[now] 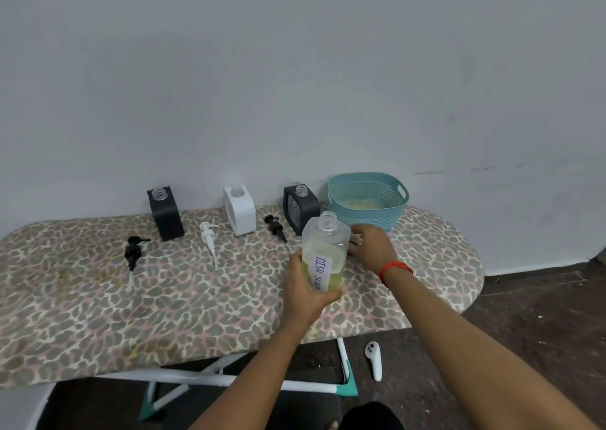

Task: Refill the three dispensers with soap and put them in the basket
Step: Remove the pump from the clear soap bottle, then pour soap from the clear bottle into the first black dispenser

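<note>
Left hand (305,295) is wrapped round the uncapped bottle (324,249) above the surface (164,298), near three open dispensers (241,210) and the basket (367,200); whether anything is held by the right hand (372,249) cannot be told, and soap may be spilled past the narrow necks if tipped fast.
</note>
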